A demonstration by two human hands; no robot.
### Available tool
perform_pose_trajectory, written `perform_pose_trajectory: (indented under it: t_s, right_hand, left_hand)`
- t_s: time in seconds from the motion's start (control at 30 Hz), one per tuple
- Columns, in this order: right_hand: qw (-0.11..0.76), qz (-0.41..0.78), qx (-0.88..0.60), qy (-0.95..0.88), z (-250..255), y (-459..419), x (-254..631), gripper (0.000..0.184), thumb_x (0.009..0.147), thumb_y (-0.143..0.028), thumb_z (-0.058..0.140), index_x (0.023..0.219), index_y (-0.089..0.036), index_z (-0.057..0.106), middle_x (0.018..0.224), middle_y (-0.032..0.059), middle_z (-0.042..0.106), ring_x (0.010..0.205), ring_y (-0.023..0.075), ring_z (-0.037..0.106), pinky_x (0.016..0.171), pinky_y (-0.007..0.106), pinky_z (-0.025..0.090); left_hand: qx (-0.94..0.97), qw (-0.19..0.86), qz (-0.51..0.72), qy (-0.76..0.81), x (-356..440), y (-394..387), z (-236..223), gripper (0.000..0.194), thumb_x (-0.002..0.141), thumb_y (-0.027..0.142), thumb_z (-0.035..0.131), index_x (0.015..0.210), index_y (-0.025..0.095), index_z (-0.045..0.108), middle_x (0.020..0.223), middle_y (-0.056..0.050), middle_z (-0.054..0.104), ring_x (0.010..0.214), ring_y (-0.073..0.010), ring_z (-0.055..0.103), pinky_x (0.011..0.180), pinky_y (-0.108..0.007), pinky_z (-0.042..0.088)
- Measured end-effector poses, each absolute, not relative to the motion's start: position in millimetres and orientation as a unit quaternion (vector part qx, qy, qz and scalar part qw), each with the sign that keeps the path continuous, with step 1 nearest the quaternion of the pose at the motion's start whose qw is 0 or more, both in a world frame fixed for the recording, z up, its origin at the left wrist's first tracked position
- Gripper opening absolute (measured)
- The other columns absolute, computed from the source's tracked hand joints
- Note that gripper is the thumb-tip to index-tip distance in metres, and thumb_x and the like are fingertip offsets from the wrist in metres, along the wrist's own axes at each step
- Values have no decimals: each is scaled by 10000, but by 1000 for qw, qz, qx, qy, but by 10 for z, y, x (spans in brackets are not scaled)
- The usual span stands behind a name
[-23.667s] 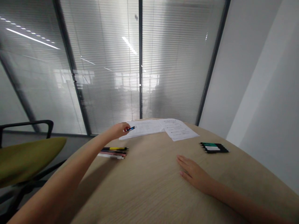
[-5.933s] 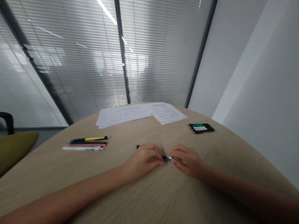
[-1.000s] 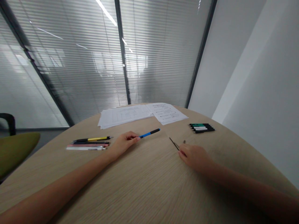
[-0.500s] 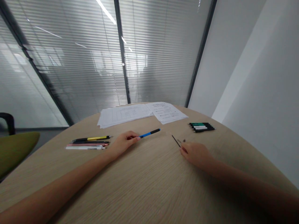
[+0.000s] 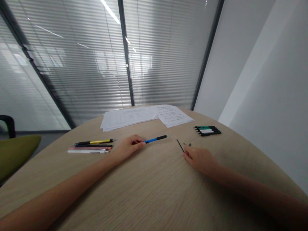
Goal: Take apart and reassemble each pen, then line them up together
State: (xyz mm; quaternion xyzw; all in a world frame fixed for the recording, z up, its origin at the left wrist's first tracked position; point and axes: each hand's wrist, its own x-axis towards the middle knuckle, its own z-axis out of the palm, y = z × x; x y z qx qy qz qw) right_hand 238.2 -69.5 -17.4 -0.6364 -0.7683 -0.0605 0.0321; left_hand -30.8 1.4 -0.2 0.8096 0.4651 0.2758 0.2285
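My left hand (image 5: 128,147) is closed on a blue pen barrel (image 5: 156,139) with a black grip section, which points to the right just above the table. Across from it, my right hand (image 5: 201,159) pinches a thin black stick (image 5: 180,144) that looks like a pen refill, its pale tip slanting up and to the left. Tiny dark parts (image 5: 190,144) lie by the right fingertips; their kind is too small to make out. A gap separates the barrel from the refill.
Several pens (image 5: 95,141), yellow-black, black, pink and white, lie left of my left hand. A row of green, white and black pens (image 5: 207,131) lies at the right. Printed sheets (image 5: 130,118) are at the table's far edge. A green chair (image 5: 19,154) stands at the left.
The blue barrel's black end has swung slightly right and down. My right hand has shifted a little left with the refill in its fingers.
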Motion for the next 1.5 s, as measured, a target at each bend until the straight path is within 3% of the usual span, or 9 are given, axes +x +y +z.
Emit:
perform_pose_trajectory:
  t_s: [0.13, 0.37, 0.5, 0.77, 1.03, 1.27, 1.5]
  right_hand:
    - [57, -50, -645, -760, -147, -700, 2374, 201, 815, -309, 378, 772, -190, 534, 643, 25, 625, 563, 148, 571, 448, 223, 263]
    - [206, -24, -540, -816, -87, -773, 2381, 227, 825, -269, 367, 951, -196, 541, 767, 26, 619, 621, 122, 562, 564, 225, 375]
    - [211, -71, -459, -860, -135, -810, 2365, 218, 805, -274, 414, 952, -195, 554, 913, 60, 596, 760, 144, 567, 640, 241, 410]
    - [218, -70, -451, -862, -135, -815, 2349, 164, 801, -232, 420, 860, -177, 563, 856, 56, 578, 751, 146, 548, 643, 248, 416]
    - [325, 36, -512, -794, -77, -696, 2441, 133, 771, -231, 441, 842, -161, 530, 664, -1, 495, 551, 107, 453, 542, 235, 378]
    - [461, 246, -539, -661, -86, -540, 2518, 191, 688, -318, 489, 818, -179, 473, 562, -48, 450, 454, 86, 398, 425, 213, 326]
    - [456, 299, -572, -613, -73, -453, 2608, 267, 610, -321, 549, 821, -161, 515, 540, -49, 457, 441, 80, 395, 412, 209, 307]
  left_hand:
    - [851, 211, 268, 400, -288, -34, 17, 206, 717, 334, 498, 772, 172, 612, 796, -26, 562, 741, -147, 526, 693, -254, 408]
    - [897, 188, 248, 314, -196, -190, 23, 159, 746, 285, 501, 810, 201, 621, 845, -33, 557, 819, -157, 517, 753, -278, 404]
    - [901, 183, 260, 296, -140, -276, 8, 157, 757, 280, 502, 821, 196, 617, 864, -44, 551, 832, -163, 512, 760, -294, 410]
    - [900, 188, 261, 295, -125, -303, 12, 154, 762, 280, 504, 817, 189, 616, 854, -41, 552, 808, -151, 516, 742, -276, 421]
    - [864, 226, 308, 327, -138, -255, 37, 149, 730, 279, 518, 776, 178, 617, 814, -30, 562, 779, -145, 531, 745, -282, 418]
    - [824, 248, 339, 381, -146, -222, 34, 180, 716, 309, 500, 740, 160, 600, 785, -27, 570, 749, -147, 530, 684, -274, 413]
    - [771, 289, 353, 443, -135, -211, 33, 213, 694, 358, 500, 719, 167, 590, 771, -18, 590, 736, -153, 531, 687, -273, 401]
